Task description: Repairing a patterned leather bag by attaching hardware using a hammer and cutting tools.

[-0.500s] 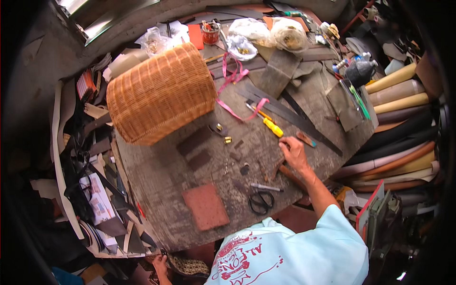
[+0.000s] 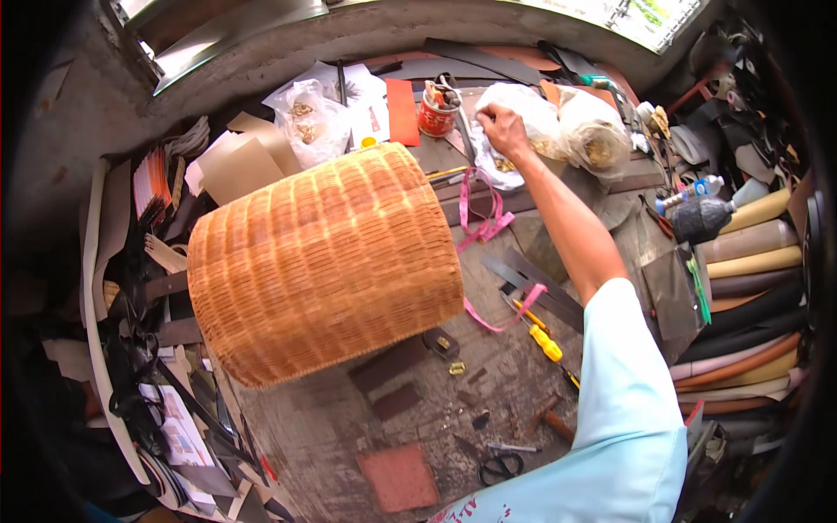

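The right grip (image 2: 504, 131) is partly closed, fingers bent; whether it pinches anything I cannot tell. A white plastic bag (image 2: 488, 159) with gold-coloured hardware (image 2: 504, 164) lies just bodyward of the grip; a red can (image 2: 437, 120) stands near its left, a wicker basket (image 2: 327, 266) farther left, nearer the body.

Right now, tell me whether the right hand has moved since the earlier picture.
Yes: the right hand has moved away from the yellow-handled tool, toward the table's far side, by the white plastic bag.
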Available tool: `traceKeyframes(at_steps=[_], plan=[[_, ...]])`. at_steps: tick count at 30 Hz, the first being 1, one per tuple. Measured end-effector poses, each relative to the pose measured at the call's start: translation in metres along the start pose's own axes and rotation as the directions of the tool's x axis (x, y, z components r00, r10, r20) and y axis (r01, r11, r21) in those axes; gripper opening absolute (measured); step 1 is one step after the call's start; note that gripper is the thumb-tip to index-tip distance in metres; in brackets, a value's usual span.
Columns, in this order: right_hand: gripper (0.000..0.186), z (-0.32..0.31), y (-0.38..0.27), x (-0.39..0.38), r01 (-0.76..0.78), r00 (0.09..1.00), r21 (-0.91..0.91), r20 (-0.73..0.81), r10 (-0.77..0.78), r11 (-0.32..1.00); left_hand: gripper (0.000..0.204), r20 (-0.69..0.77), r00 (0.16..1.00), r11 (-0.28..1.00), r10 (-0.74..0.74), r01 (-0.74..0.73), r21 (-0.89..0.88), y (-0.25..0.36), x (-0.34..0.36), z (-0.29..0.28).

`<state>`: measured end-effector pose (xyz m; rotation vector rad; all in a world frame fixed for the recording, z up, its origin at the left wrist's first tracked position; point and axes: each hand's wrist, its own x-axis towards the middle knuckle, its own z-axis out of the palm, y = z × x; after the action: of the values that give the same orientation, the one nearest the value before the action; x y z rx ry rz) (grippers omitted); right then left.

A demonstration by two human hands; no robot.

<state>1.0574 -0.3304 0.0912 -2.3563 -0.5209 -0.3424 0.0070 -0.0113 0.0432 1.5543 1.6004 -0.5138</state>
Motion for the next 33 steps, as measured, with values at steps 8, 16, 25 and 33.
traceKeyframes(at_steps=[8, 16, 25, 33], plan=[[0.027, 0.029, 0.001, 0.074, -0.069, 0.997, -0.012, -0.026, 0.068, 0.998, 0.044, -0.09, 0.989, 0.988, -0.116, 0.106, -0.109, -0.004, 0.0, 0.006], [0.027, 0.009, 0.035, 0.017, -0.002, 1.0, 0.083, -0.023, 0.003, 0.997, 0.043, -0.084, 0.993, 0.976, -0.081, 0.097, 0.196, -0.002, -0.007, 0.004], [0.025, -0.007, 0.032, -0.093, 0.1, 0.994, 0.214, 0.032, -0.109, 0.972, 0.053, -0.051, 0.981, 0.973, -0.189, 0.194, 0.127, -0.014, 0.002, -0.016], [0.025, -0.092, 0.036, -0.16, -0.05, 0.998, 0.126, 0.041, 0.045, 0.991, 0.054, -0.022, 0.949, 0.946, -0.316, 0.313, -0.078, 0.086, -0.034, 0.016]])
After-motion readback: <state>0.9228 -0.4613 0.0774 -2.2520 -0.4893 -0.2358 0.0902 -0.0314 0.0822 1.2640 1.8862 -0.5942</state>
